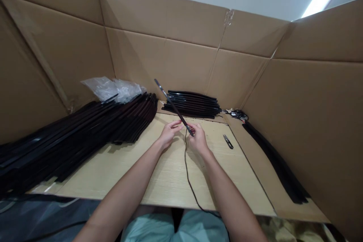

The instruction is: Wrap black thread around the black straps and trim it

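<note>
Right hand (199, 138) closed on the lower end of a slim black strip (175, 108), fingers pinching it just above the counter (170, 185). Left hand (169, 133) close beside it, fingertips up against the strip, though whether gripping or only touching, impossible to tell. The two hands near each other but apart. Strip tilted, its silver tip (159, 86) up and toward the far left, its lower end in the right hand. A thin black cord (186, 166) hanging from between the hands, running across the counter and over its near edge.

To the right of the hands, well clear of them, a pair of thread snips (228, 141) lying flat on the counter. To the left, a large heap of long black strips (85, 132), with a crumpled clear plastic bag (112, 89) at its far end. Beyond the hands, a smaller, tidier stack of black strips (192, 104). Farther right, a small tangle of black cable (237, 114). Along the right side, a narrow bundle of black strips (276, 162). Tall cardboard walls (167, 56) around the left, far and right sides.
</note>
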Demonstrator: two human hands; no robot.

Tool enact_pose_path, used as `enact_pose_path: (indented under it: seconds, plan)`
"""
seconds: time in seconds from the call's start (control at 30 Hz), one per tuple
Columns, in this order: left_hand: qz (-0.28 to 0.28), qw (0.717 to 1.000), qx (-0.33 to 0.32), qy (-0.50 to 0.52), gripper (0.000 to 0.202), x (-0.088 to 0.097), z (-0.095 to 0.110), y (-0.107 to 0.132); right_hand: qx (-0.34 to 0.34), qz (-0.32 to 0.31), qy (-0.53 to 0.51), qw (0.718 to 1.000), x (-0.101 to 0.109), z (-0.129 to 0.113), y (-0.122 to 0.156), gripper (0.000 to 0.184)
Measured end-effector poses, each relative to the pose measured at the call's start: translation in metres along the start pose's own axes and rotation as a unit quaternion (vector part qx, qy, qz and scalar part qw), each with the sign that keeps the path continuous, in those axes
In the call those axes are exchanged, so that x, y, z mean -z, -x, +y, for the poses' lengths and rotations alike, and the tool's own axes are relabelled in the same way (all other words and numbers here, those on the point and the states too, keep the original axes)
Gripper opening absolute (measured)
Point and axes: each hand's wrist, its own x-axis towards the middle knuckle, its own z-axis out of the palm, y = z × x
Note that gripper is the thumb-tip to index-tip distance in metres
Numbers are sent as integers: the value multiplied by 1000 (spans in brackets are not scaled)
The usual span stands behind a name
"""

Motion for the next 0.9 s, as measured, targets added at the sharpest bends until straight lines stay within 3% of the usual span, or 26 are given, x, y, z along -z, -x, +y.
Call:
enact_pose_path:
  seconds: [0.2, 0.4, 0.6, 0.9]
  plan:
    - [19, 999, 10, 31, 38, -7, -4, 4, 60, -32, 120, 990, -4, 2, 5, 62]
    - [37, 998, 17, 43, 29, -7, -6, 2, 99, -71, 172, 978, -9, -4, 10, 63]
    - [55, 998, 6, 39, 25, -2, -5, -2, 106, -66, 145, 982, -19, -14, 13, 50]
    - [0, 1000, 13, 3, 29, 5, 12, 1, 27, -9, 52, 998, -18, -1, 6, 31]
